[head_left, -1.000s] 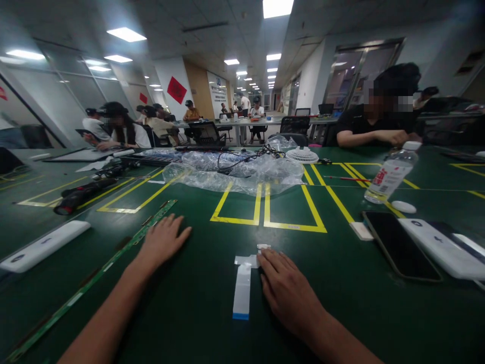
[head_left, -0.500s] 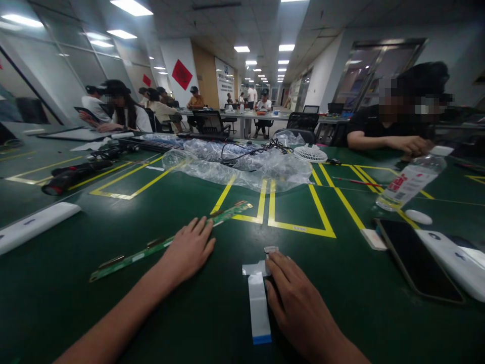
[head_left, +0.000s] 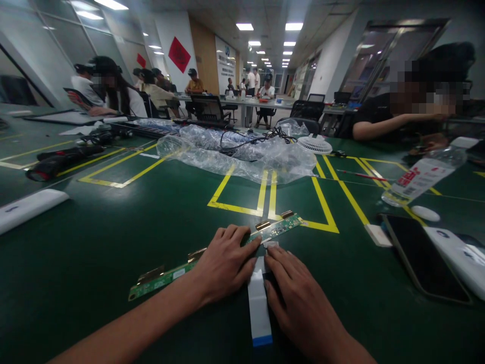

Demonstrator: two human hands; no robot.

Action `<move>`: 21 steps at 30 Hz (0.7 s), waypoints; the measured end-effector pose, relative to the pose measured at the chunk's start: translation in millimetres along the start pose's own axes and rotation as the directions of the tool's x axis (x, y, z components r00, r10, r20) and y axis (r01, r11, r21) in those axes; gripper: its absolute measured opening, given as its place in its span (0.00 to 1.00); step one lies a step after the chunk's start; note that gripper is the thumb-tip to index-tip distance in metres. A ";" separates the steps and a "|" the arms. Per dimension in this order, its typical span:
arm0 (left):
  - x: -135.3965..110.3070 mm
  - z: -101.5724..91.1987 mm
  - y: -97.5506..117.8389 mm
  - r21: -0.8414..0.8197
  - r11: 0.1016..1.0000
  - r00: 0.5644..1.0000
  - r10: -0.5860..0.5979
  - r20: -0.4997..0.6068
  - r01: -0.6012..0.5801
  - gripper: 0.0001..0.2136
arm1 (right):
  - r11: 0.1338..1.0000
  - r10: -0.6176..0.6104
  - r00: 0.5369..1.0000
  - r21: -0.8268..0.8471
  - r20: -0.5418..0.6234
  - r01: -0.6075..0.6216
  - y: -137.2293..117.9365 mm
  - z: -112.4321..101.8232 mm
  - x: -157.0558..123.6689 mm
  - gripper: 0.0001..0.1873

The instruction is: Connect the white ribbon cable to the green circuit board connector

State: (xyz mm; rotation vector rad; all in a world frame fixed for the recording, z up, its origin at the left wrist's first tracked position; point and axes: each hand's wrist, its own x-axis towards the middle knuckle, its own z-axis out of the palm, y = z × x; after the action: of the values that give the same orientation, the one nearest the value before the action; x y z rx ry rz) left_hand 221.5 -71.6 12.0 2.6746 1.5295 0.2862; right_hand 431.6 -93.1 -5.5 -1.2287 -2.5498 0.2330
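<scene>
A long, narrow green circuit board [head_left: 166,275] lies slanted on the green table [head_left: 113,227], its right end by the yellow tape lines. My left hand [head_left: 227,263] rests on the board's middle, fingers curled over its far edge and gripping it. A white flat ribbon cable [head_left: 258,303] with a blue tip lies just below the board, pointing toward me. My right hand [head_left: 299,298] lies flat beside the cable, with its fingertips on the cable's far end, close to the board and almost touching my left hand.
Crumpled clear plastic wrap [head_left: 235,156] with black wires lies mid-table, a small white fan [head_left: 314,145] behind it. At right are a water bottle [head_left: 424,177], a dark phone [head_left: 424,263] and a white device [head_left: 458,258]. Another white device [head_left: 30,208] and a black tool [head_left: 56,164] lie left. People sit around.
My left hand has dragged the green board rightward across the table until it meets the ribbon cable's end. My right hand stayed on the cable.
</scene>
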 end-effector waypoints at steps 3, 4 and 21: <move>-1.2 3.7 -4.0 -0.059 0.998 1.000 0.018 0.014 -0.017 0.23 | 1.000 -0.010 1.000 0.030 0.021 0.009 1.8 -5.4 1.6 0.25; -1.3 4.9 -6.4 -0.079 0.996 0.999 0.033 0.028 -0.030 0.23 | 0.999 -0.015 0.999 0.037 0.029 0.014 2.4 -7.4 2.2 0.24; -1.5 4.6 -27.3 -0.199 0.972 0.986 0.144 0.087 -0.125 0.27 | 0.992 -0.076 0.996 0.107 0.042 0.071 5.9 -10.5 5.0 0.26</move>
State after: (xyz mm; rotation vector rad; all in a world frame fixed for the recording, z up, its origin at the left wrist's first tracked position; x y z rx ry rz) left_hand 198.4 -58.7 3.6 2.6004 1.2271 0.2843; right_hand 436.6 -85.4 3.8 -1.1005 -2.5805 0.3786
